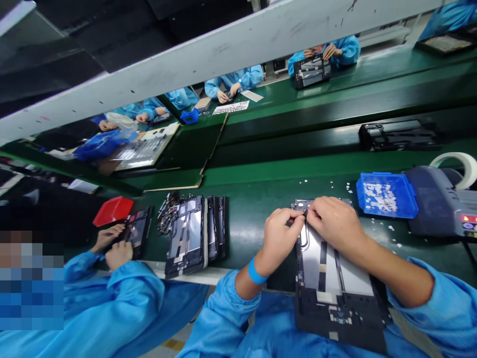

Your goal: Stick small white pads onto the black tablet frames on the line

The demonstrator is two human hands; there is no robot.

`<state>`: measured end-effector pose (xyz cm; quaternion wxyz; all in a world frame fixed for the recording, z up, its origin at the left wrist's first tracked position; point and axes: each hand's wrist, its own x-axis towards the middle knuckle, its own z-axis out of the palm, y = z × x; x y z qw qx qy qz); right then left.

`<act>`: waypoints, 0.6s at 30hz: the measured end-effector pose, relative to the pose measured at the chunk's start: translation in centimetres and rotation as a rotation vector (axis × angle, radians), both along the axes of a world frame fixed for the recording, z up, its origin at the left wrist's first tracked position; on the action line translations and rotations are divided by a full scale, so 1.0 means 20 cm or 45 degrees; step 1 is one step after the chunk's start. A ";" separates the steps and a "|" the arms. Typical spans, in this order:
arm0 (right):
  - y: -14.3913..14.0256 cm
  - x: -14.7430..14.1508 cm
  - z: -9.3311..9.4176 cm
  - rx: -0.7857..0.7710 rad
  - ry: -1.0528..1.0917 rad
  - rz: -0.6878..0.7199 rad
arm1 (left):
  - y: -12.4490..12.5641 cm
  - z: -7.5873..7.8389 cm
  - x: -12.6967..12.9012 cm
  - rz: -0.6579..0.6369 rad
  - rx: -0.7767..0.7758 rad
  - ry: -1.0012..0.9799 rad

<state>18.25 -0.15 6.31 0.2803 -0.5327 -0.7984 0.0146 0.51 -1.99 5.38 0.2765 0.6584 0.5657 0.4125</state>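
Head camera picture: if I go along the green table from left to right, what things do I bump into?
Red tray → co-worker's hands on a dark panel → stack of dark panels → the person's left hand → right hand, both pinching at the top of a tablet frame → blue tray → grey tape machine.

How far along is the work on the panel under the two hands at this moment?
Done: the open panel lies flat on the bench edge with its inner strips and board exposed. In hand: the left hand and right hand pinch something small and dark at the panel's top edge; what it is cannot be told. Left: a stack of similar panels stands beside the left hand.
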 end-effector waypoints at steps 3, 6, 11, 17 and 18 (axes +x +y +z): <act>0.05 0.25 0.05 -0.116 -0.167 -0.288 | 0.03 -0.02 -0.01 -0.014 -0.150 -0.251; 0.08 0.54 0.09 -0.280 -0.400 -0.665 | 0.07 -0.05 -0.01 -0.026 -0.306 -0.502; -0.01 0.43 0.05 -0.110 -0.094 -0.134 | 0.08 -0.07 0.01 0.017 -0.386 -0.580; -0.02 0.00 -0.01 -0.180 0.068 0.161 | 0.05 -0.05 0.03 0.029 -0.233 -0.436; 0.00 -0.01 -0.02 -0.182 0.064 0.167 | 0.04 -0.05 0.03 0.023 -0.187 -0.395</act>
